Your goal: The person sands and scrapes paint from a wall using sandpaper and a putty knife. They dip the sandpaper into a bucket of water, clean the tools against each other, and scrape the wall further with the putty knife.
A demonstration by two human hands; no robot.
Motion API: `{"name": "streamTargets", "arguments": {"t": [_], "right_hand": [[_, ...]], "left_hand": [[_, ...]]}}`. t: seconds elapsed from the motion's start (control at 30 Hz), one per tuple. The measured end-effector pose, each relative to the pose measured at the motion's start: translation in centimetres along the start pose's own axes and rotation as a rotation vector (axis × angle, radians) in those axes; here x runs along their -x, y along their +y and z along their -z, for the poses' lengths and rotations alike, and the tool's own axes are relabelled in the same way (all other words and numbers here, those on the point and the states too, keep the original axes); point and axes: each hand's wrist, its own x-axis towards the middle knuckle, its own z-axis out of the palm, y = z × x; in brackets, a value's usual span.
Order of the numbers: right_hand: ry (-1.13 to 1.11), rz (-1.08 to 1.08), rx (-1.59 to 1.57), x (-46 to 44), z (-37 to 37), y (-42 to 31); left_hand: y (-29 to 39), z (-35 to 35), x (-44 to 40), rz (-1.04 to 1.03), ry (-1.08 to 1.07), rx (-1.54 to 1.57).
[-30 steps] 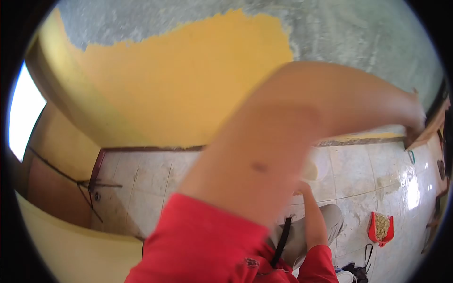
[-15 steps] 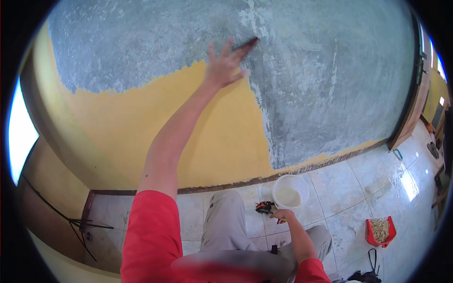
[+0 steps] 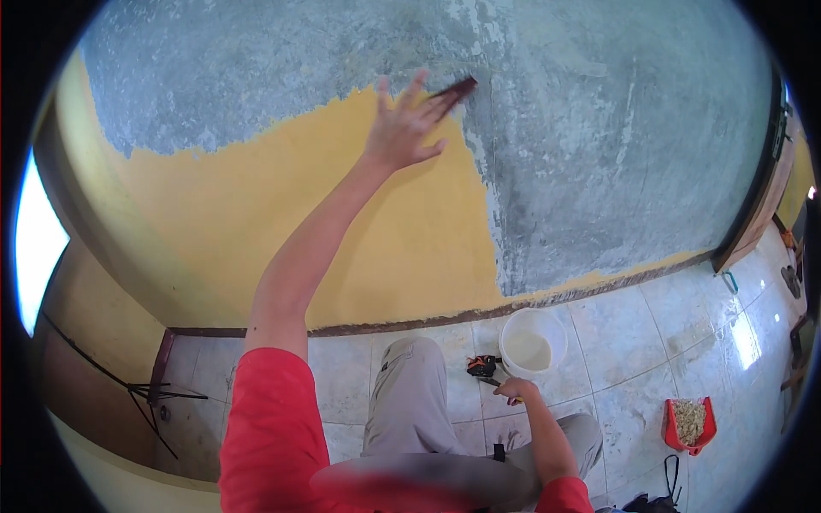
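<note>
My left hand (image 3: pixel 398 133) is raised at the yellow and grey wall (image 3: pixel 402 239), its thumb and some fingers spread. A thin dark flat piece (image 3: pixel 455 87) lies at its index and middle fingers against the grey part, near the top corner of the yellow area. Low down, my right hand (image 3: pixel 517 391) is closed around a small tool with a bit of yellow on it; its exact shape is unclear. Just beyond that hand stands a white bucket (image 3: pixel 532 342) with pale contents. A black and orange object (image 3: pixel 483 366) lies left of the bucket.
A red dustpan (image 3: pixel 688 426) with pale debris is on the tiled floor at the right. Below it lies a black strapped item (image 3: pixel 654 503). Thin dark metal rods (image 3: pixel 167 393) stand at the left. A wooden door edge (image 3: pixel 757 222) borders the wall at the right.
My left arm has swung from the far right across to the wall's upper middle, and the view has shifted. Over the last half second, my left hand has stayed near the same patch.
</note>
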Motion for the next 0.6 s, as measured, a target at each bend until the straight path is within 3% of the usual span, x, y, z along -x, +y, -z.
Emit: {"name": "streamTargets", "arguments": {"t": [0.07,0.17,0.33,0.43,0.53,0.6], "right_hand": [[0.040,-0.023,0.027,0.5,0.2,0.0],[0.043,0.021,-0.040,0.8,0.1,-0.6],[0.028,0.077,-0.014,1.4,-0.2,-2.1],[-0.024,-0.008,-0.028,1.5,-0.3,-1.3],[0.005,0.030,-0.021,1.2,-0.6,-2.1],[-0.004,0.013,-0.016,0.9,-0.5,-1.8]], "left_hand": [[1.4,-0.6,1.1,0.145,0.001,0.023],[3.4,-1.1,2.1,0.081,-0.074,0.019],[4.1,-3.0,2.9,0.127,0.056,0.068],[4.0,-2.7,2.4,0.063,-0.015,0.106],[0.1,-0.4,0.0,0.391,0.190,-0.011],[-1.2,-0.5,-1.1,0.416,0.239,-0.041]]}}
